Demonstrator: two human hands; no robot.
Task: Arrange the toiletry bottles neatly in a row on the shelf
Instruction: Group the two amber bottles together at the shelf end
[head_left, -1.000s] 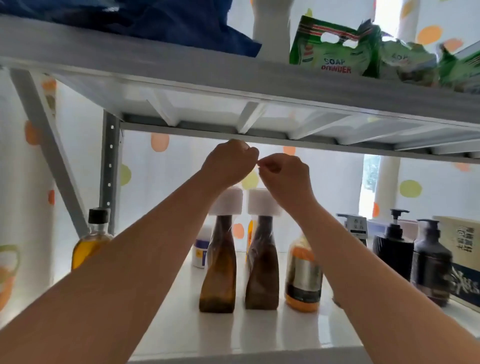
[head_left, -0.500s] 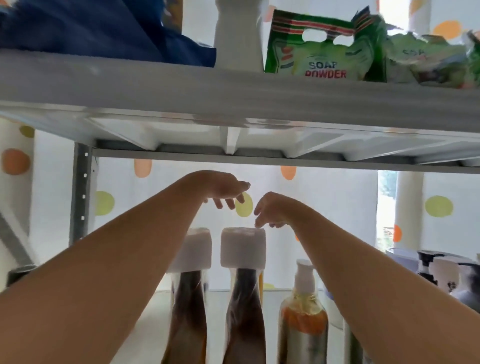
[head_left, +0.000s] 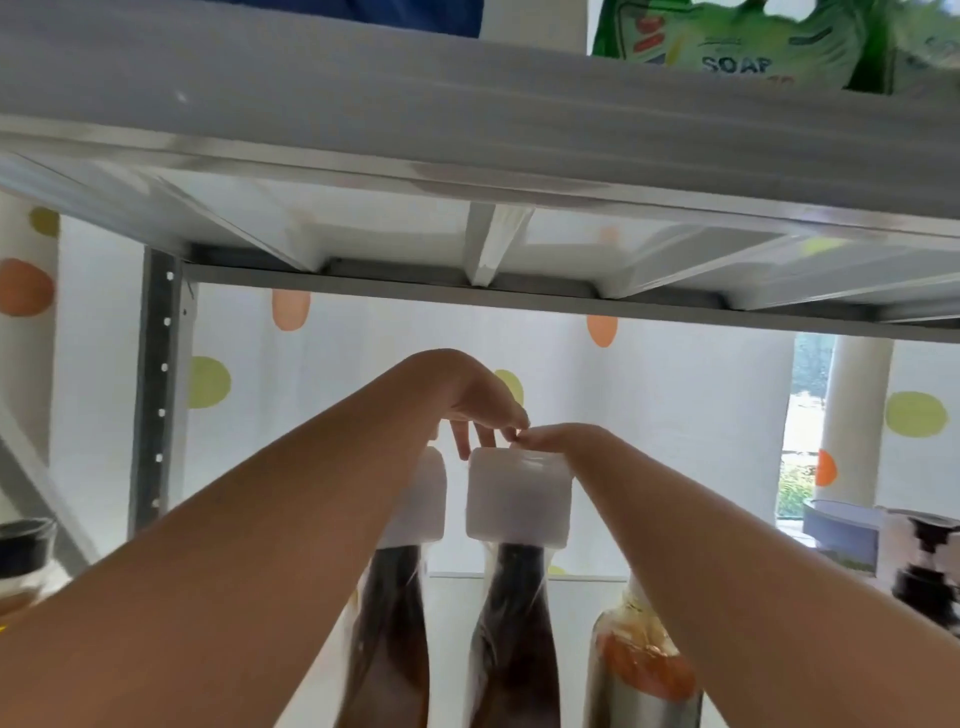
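Note:
Two tall brown bottles stand side by side on the shelf, each with a white square cap. My left forearm partly covers the left bottle (head_left: 400, 613); the right bottle (head_left: 517, 618) shows its whole cap. My left hand (head_left: 478, 405) hovers just above and behind the caps, its fingers apart and pointing down into the gap between them. My right hand (head_left: 563, 441) rests at the back top corner of the right bottle's cap, with its fingers curled out of sight. The fingertips of both hands meet there.
An orange pump bottle (head_left: 644, 670) stands right of the pair, under my right arm. Further right are a dark pump bottle (head_left: 930, 577) and a box (head_left: 841, 530). An oil bottle (head_left: 23, 551) stands far left by the shelf post (head_left: 156, 389). The upper shelf (head_left: 467, 114) hangs low, carrying soap powder bags (head_left: 727, 47).
Both hands have come down from open air to the tops of the two white caps and drawn together. The view has moved lower and closer to the bottles.

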